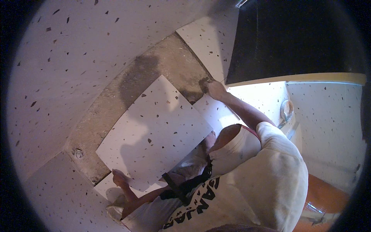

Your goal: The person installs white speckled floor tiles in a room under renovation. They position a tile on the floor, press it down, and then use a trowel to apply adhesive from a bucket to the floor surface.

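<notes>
A large white speckled tile (156, 121) lies in front of me, partly over a strip of bare, brownish, rough floor (104, 104). At its near left edge, my left hand (121, 179) is closed on the tile, fingers bent at the rim. Whether that edge rests on the floor or is lifted, I cannot tell. My right hand (217, 91) reaches past the tile's far right side. Its fingers are drawn together at a dark damp patch (203, 83) beside a tile edge; what they hold, if anything, is hidden.
Laid speckled tiles (69, 50) border the bare strip. A small round fitting (78, 154) sits in it at the left. A large black panel with a yellow edge (293, 79) stands at upper right. A roll of tape (286, 110) and an orange object (324, 193) are on the right.
</notes>
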Tool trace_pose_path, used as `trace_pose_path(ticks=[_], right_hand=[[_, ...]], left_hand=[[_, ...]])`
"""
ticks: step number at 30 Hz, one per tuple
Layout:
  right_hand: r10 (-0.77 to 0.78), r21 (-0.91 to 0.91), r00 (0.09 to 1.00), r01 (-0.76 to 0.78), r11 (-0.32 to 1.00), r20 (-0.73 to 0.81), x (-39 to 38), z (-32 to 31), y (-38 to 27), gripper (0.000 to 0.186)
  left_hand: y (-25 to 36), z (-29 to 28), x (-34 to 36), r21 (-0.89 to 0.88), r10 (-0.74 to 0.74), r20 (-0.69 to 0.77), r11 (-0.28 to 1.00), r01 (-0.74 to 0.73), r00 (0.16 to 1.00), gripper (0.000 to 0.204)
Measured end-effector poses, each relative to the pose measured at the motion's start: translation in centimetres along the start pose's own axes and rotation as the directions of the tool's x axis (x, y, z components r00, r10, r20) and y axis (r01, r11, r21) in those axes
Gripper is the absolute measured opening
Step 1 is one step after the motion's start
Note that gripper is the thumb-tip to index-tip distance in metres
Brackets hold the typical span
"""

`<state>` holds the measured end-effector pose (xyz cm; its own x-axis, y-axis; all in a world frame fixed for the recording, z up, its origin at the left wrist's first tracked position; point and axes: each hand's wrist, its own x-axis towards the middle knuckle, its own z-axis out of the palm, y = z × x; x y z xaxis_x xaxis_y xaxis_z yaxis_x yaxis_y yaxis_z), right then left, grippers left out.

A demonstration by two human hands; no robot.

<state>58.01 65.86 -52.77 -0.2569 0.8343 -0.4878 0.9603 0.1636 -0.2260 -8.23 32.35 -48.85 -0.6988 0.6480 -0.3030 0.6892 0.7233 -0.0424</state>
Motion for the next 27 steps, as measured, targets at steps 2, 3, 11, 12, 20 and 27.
trace_pose_path(ticks=[2,3,11,12,20,27], right_hand=[[-0.044,0.078,0.998,0.048,0.996,-0.053,-1.8,-0.7,-0.5,0.027],[-0.066,0.113,0.995,0.074,0.991,-0.081,-2.4,-1.1,-0.6,0.028],[-0.013,-0.044,0.998,0.01,0.999,-0.054,-5.1,-2.6,-1.2,0.022],[0.014,-0.066,0.999,-0.012,0.998,0.032,-5.2,-3.0,-1.4,0.021],[-0.02,0.423,0.984,-0.057,0.904,0.175,-4.5,0.9,-5.0,0.029],[0.089,0.743,0.978,-0.201,0.638,0.188,-5.6,4.6,-9.0,0.029]], left_hand=[[0.2,-0.7,-0.4,-0.103,-0.088,0.01,0.991,0.089,0.996,0.028],[0.0,-0.7,-0.4,-0.217,-0.15,0.022,0.965,0.151,0.989,0.027],[-1.6,1.4,0.1,-0.378,-0.123,-0.162,0.924,0.053,0.979,0.043],[-1.5,1.4,-0.1,-0.432,-0.105,-0.172,0.902,0.021,0.979,0.039],[5.1,-2.9,-1.1,-0.67,-0.458,0.262,0.547,0.502,0.849,0.057],[-0.8,-1.6,-0.7,-0.693,-0.297,0.084,0.669,0.27,0.951,0.053]])
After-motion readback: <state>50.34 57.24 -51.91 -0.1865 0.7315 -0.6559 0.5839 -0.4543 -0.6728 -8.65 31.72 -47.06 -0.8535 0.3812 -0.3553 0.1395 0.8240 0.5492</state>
